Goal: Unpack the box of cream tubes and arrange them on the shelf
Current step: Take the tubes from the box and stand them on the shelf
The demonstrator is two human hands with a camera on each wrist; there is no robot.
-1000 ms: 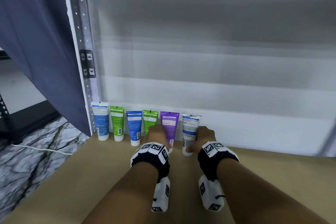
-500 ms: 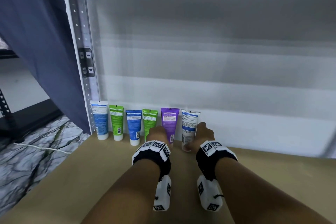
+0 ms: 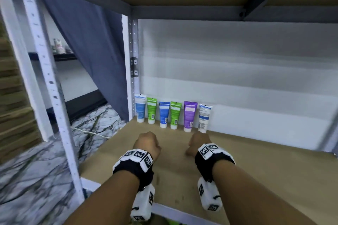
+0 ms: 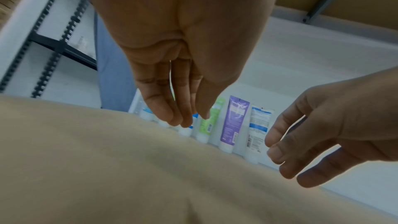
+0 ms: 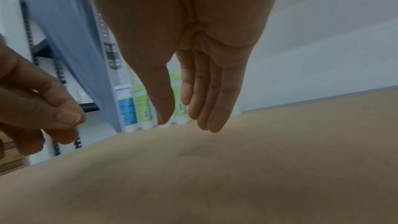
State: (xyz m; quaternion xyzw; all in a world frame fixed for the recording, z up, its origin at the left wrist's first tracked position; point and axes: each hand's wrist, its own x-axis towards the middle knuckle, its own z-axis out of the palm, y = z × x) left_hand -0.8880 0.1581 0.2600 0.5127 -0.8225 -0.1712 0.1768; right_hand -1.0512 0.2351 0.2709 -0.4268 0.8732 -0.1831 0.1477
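Head view: six tubes [image 3: 174, 115] stand caps-down in a row at the back-left of the shelf [image 3: 256, 160], against the white back panel [image 3: 237, 78]. Left hand [image 3: 147, 141] and right hand [image 3: 198, 142] hover over the board just in front of the row, touching nothing.

Left wrist view: left hand [image 4: 172, 57] empty, fingers straight and together; right hand [image 4: 336, 130] beside it, fingers loosely bent.

Right wrist view: right hand [image 5: 193, 48] empty, fingers extended above the shelf.

Six tubes [image 3: 173, 115] in a row along shelf [image 3: 256, 160] back, far left.
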